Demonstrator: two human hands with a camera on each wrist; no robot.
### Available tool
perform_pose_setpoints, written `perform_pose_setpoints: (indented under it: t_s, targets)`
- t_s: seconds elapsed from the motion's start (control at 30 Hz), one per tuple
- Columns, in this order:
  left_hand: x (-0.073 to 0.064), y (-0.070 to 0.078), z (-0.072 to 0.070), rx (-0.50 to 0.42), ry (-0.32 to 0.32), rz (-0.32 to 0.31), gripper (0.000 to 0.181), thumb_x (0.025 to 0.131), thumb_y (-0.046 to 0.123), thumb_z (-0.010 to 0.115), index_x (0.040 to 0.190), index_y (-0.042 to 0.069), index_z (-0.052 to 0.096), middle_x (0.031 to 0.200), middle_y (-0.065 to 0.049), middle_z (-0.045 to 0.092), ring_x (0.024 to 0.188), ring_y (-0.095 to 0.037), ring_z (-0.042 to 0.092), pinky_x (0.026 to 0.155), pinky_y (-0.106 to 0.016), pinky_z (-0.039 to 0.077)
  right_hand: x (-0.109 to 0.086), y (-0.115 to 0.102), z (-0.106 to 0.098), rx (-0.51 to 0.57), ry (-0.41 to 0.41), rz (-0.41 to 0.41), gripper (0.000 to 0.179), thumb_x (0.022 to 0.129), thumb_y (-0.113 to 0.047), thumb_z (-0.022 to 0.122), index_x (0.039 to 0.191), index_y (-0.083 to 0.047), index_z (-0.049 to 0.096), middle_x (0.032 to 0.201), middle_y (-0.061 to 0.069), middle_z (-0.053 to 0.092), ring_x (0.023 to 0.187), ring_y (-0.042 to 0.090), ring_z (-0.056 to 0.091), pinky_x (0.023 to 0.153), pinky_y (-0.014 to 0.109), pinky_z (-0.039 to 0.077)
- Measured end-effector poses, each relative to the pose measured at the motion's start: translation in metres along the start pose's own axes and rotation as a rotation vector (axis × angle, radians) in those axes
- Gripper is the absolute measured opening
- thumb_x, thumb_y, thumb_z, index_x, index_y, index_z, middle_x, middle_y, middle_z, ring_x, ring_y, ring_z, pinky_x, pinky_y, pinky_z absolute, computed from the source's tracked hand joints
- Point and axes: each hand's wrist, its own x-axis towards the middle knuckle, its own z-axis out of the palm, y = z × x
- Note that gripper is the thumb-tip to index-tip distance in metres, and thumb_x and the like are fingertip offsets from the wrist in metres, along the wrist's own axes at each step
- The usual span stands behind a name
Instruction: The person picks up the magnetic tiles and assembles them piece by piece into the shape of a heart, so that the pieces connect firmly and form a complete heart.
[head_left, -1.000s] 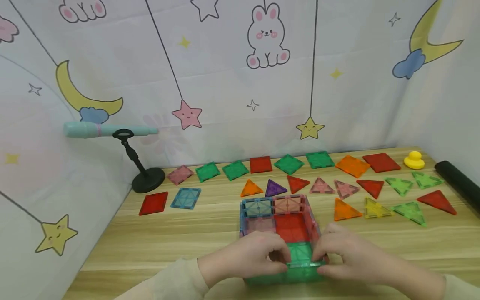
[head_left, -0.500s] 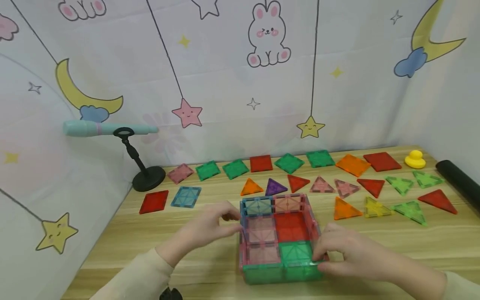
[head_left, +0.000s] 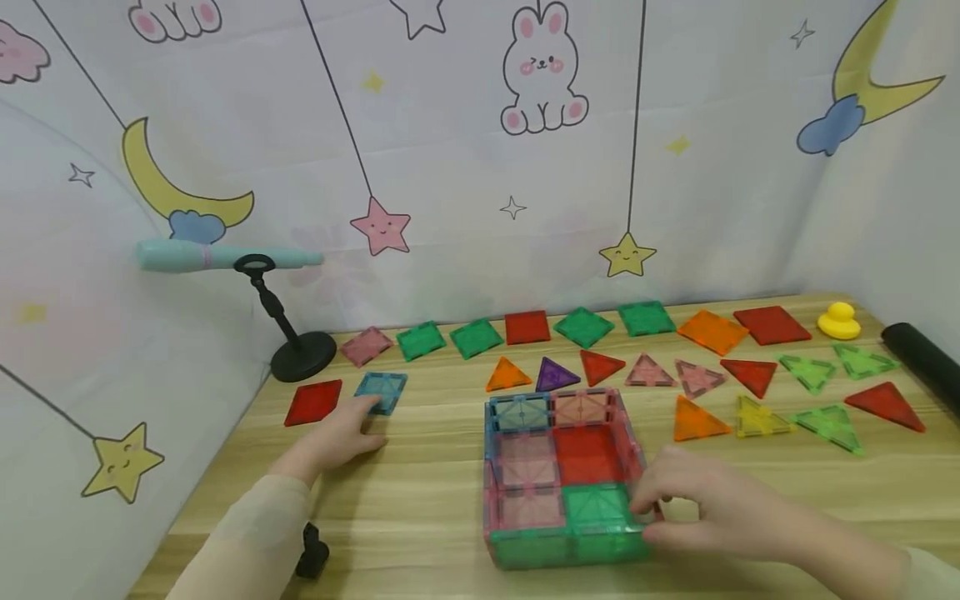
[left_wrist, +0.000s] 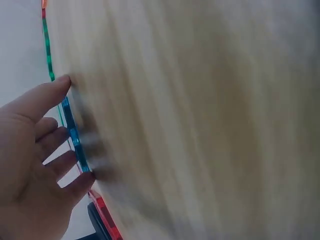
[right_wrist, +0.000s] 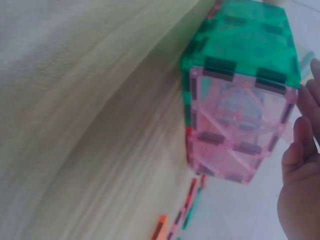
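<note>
On the left of the table my left hand [head_left: 339, 435] has its fingertips over the near edge of a blue square magnetic tile [head_left: 384, 388], thumb held apart. In the left wrist view this blue tile [left_wrist: 75, 135] lies flat beside the spread fingers. A low open-topped box of magnetic tiles [head_left: 525, 546] stands in front of me, with a pink and red floor, green front and pink right wall [right_wrist: 235, 112]. My right hand [head_left: 701, 500] is at its front right corner, loosely bent fingers by the upper rim and thumb outside.
A red square tile [head_left: 313, 402] lies left of the blue one. Rows of square tiles and triangle tiles [head_left: 701, 417] cover the back and right. A black stand [head_left: 303, 357] is at back left, a yellow rubber duck [head_left: 838, 322] at back right. A small black object [head_left: 312, 552] is by my left sleeve.
My left hand has left the box's front wall and moved left and away from me to the blue square tile. My right hand stays at the box's front right corner.
</note>
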Motion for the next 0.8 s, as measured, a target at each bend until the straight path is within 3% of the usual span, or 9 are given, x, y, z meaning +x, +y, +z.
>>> perform_pose_setpoints:
  t_s: [0.17, 0.23, 0.37, 0.47, 0.53, 0.63, 0.7, 0.8]
  targets:
    - [-0.005, 0.006, 0.005, -0.032, 0.012, 0.025, 0.054, 0.084, 0.029, 0.071, 0.124, -0.001, 0.053, 0.122, -0.019, 0.054, 0.113, -0.037, 0.048, 0.095, -0.051, 0.039, 0.003, -0.005, -0.005, -0.005, 0.017, 0.031, 0.026, 0.082, -0.013, 0.073, 0.102, -0.025, 0.063, 0.093, -0.011, 0.061, 0.082, 0.005, 0.05, 0.067, 0.019, 0.044]
    - [-0.005, 0.009, 0.008, -0.025, 0.036, -0.026, 0.056, 0.083, 0.037, 0.07, 0.123, 0.001, 0.054, 0.12, -0.018, 0.053, 0.109, -0.034, 0.048, 0.091, -0.051, 0.041, 0.005, -0.006, -0.007, -0.002, 0.023, 0.039, 0.026, 0.082, -0.014, 0.073, 0.102, -0.027, 0.063, 0.092, -0.01, 0.062, 0.082, 0.004, 0.05, 0.067, 0.02, 0.044]
    - [0.001, 0.02, 0.017, 0.056, 0.059, -0.19, 0.078, 0.081, 0.056, 0.064, 0.13, -0.002, 0.046, 0.124, -0.028, 0.045, 0.11, -0.039, 0.043, 0.091, -0.054, 0.039, 0.008, -0.005, -0.008, 0.017, 0.042, 0.008, 0.029, 0.081, -0.011, 0.074, 0.103, -0.026, 0.063, 0.093, -0.012, 0.062, 0.082, 0.004, 0.05, 0.069, 0.019, 0.044]
    - [0.005, 0.028, 0.021, 0.097, 0.048, -0.235, 0.089, 0.078, 0.063, 0.061, 0.132, -0.005, 0.044, 0.126, -0.031, 0.044, 0.111, -0.043, 0.042, 0.091, -0.056, 0.037, 0.008, -0.003, -0.009, 0.034, 0.059, -0.036, 0.034, 0.078, -0.005, 0.075, 0.104, -0.023, 0.063, 0.094, -0.011, 0.061, 0.082, 0.006, 0.051, 0.069, 0.017, 0.043]
    - [0.006, 0.031, 0.023, 0.107, 0.033, -0.201, 0.091, 0.076, 0.065, 0.062, 0.133, -0.004, 0.044, 0.13, -0.03, 0.042, 0.114, -0.045, 0.04, 0.092, -0.057, 0.036, 0.008, -0.002, -0.01, 0.034, 0.069, -0.056, 0.036, 0.076, -0.003, 0.076, 0.105, -0.022, 0.063, 0.094, -0.009, 0.061, 0.082, 0.005, 0.051, 0.068, 0.016, 0.043]
    - [0.003, 0.032, 0.023, 0.107, -0.005, -0.094, 0.091, 0.072, 0.062, 0.069, 0.135, 0.001, 0.045, 0.136, -0.024, 0.04, 0.118, -0.044, 0.038, 0.094, -0.058, 0.036, 0.005, -0.003, -0.013, 0.019, 0.066, -0.032, 0.037, 0.075, -0.005, 0.077, 0.105, -0.022, 0.064, 0.095, -0.009, 0.061, 0.083, 0.004, 0.052, 0.068, 0.016, 0.044]
    - [0.001, 0.031, 0.021, 0.103, -0.022, -0.013, 0.089, 0.07, 0.056, 0.075, 0.134, 0.002, 0.047, 0.135, -0.02, 0.043, 0.117, -0.042, 0.039, 0.093, -0.057, 0.037, 0.004, -0.004, -0.015, 0.001, 0.061, -0.008, 0.037, 0.075, -0.006, 0.077, 0.105, -0.023, 0.064, 0.095, -0.01, 0.062, 0.084, 0.004, 0.053, 0.069, 0.017, 0.045]
    - [-0.004, 0.029, 0.017, 0.116, -0.024, 0.053, 0.08, 0.067, 0.05, 0.079, 0.128, 0.004, 0.053, 0.126, -0.014, 0.049, 0.112, -0.036, 0.043, 0.09, -0.052, 0.041, 0.004, -0.006, -0.018, -0.011, 0.046, 0.028, 0.039, 0.075, -0.008, 0.078, 0.106, -0.026, 0.063, 0.097, -0.011, 0.062, 0.086, 0.003, 0.054, 0.07, 0.018, 0.046]
